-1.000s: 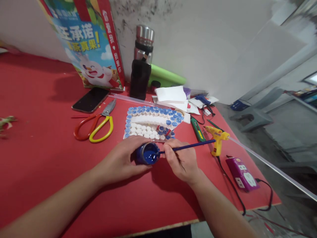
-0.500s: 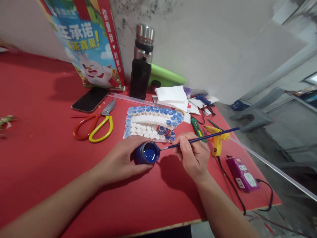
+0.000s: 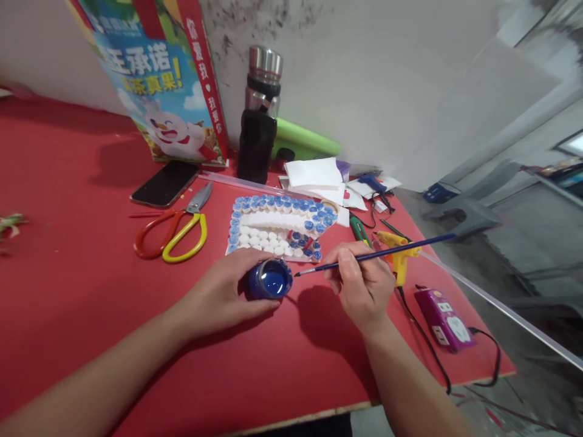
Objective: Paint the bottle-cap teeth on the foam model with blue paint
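Observation:
My left hand (image 3: 228, 288) is wrapped round a small jar of blue paint (image 3: 259, 284), tilted so its open mouth faces me and the paint shows inside. Between the thumb and fingers of my right hand (image 3: 364, 285) is a thin blue paintbrush (image 3: 387, 250). Its dark tip points left, just off the jar's right rim. Right behind the jar lies a craft panel (image 3: 255, 221) covered with rows of small round pieces. Those along its top, left and right parts are blue; the ones in the middle are white. A few red bits sit at its lower right.
Red-and-yellow scissors (image 3: 184, 237) and a phone (image 3: 164, 183) lie to the left. Behind stand a printed bag (image 3: 168, 79) and a bottle (image 3: 259, 121). A yellow glue gun (image 3: 399, 261), a green cutter (image 3: 359, 229) and a purple power box (image 3: 444, 318) with cables are at right, near the table edge.
My right hand has drawn the paintbrush slightly to the right, so its tip has come away from the jar's rim. My left hand holds the jar in nearly the same place.

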Demonstrator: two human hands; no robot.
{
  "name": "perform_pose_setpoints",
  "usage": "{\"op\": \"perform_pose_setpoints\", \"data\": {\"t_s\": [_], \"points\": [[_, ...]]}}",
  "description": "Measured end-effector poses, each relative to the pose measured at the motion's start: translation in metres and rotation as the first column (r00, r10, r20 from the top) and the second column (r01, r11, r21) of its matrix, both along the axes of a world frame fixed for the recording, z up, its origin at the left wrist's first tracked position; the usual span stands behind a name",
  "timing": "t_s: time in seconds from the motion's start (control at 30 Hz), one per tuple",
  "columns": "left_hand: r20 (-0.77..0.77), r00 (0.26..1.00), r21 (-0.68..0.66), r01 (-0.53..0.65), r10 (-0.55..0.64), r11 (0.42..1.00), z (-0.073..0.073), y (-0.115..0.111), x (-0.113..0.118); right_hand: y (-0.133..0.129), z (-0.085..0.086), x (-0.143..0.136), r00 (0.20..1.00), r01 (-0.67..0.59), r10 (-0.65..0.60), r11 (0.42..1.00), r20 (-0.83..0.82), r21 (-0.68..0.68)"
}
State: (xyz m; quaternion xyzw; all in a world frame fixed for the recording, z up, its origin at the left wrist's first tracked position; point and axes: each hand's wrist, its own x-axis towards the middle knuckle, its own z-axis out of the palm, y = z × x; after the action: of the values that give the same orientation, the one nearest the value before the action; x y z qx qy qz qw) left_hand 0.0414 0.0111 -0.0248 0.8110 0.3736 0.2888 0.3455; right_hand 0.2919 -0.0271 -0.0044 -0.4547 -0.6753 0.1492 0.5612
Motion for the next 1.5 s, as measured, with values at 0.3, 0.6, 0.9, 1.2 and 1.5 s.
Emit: {"op": "perform_pose_setpoints", "data": {"t_s": [0.3,0.6,0.9,1.2,1.5], "points": [[-0.058,0.997,-0.005,-0.049,0.049,0.999,-0.008,0.001,-0.002,0.013,-0.001,0.012,0.984,0.178,-0.178,0.984,-0.028,0.013],[-0.065,0.998,0.038,0.023,-0.020,0.999,-0.004,0.002,-0.003,0.019,-0.001,0.008,0.978,0.107,-0.105,0.994,0.183,0.000],[-0.058,0.998,0.032,0.026,-0.024,0.999,-0.001,0.001,-0.002,0.023,-0.008,0.007,0.958,0.106,-0.100,0.994,0.271,-0.008],[-0.048,0.999,0.027,0.020,-0.019,0.999,0.000,0.002,-0.002,0.024,-0.007,0.004,0.958,0.089,-0.083,0.996,0.274,-0.009],[-0.066,0.997,0.023,0.028,-0.027,0.999,0.000,0.002,-0.002,0.024,-0.005,0.011,0.946,0.150,-0.146,0.989,0.289,0.009]]}}
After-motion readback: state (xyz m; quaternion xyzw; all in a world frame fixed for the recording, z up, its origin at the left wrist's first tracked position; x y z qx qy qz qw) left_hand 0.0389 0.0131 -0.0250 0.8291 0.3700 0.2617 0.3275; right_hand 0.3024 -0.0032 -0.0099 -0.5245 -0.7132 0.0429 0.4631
